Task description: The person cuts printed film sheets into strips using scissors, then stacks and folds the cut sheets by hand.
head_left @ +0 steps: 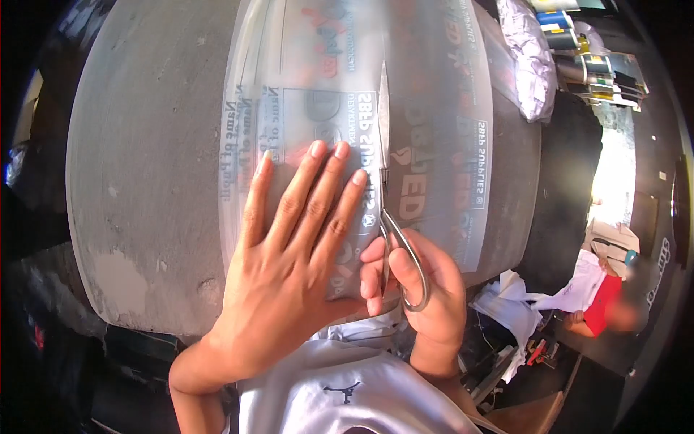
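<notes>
A translucent plastic sheet (318, 108) printed with red, white and dark lettering lies on a grey table. My left hand (285, 231) rests on the sheet with its fingers spread, left of the scissors. In my right hand (430, 289) are metal scissors (384, 130), with thumb and fingers through the handles. Their blades point away from me along the sheet, looking nearly closed. Whether a blade lies under the plastic is hard to make out. Some of the lettering reads backwards, and part of it is covered by my left hand.
The worn grey table (152, 181) has a rounded edge. At the far right stand several dark and blue rolls or cans (557, 29) beside a bundled white plastic bag (528, 58). A person in red (607, 304) is at the right, near white cloth (506, 300).
</notes>
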The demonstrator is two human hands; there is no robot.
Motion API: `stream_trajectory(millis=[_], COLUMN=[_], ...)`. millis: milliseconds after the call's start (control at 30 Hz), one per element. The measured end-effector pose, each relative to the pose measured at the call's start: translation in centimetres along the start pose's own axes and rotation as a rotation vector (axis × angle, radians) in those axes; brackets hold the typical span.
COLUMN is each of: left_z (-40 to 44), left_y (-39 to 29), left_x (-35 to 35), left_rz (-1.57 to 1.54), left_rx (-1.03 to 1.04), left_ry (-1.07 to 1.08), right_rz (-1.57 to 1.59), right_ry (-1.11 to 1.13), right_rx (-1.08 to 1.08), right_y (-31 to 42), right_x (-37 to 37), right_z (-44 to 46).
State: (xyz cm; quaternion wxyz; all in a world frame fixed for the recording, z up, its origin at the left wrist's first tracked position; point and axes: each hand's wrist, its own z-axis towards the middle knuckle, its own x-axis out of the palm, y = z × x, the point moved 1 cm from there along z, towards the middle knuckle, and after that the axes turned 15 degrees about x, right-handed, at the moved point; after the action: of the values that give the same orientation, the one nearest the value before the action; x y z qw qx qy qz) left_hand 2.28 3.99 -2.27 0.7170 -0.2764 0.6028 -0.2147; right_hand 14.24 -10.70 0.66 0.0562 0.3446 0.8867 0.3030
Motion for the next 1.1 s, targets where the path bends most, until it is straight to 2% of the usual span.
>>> stream_trajectory(millis=[667,1100], left_z=[-0.2,0.0], left_y=[-0.2,-0.3], left_x=[-0.3,-0.5], left_rz=[0.026,0.002], left_rx=[0.026,0.007], left_ry=[-0.005,0.017], right_rz=[-0.008,-0.001], right_ry=[0.048,0.047], right_rx=[-0.096,-0.063], right_y=[1.0,2.5], right_x=[-0.1,-0.1], right_z=[1.5,2.6])
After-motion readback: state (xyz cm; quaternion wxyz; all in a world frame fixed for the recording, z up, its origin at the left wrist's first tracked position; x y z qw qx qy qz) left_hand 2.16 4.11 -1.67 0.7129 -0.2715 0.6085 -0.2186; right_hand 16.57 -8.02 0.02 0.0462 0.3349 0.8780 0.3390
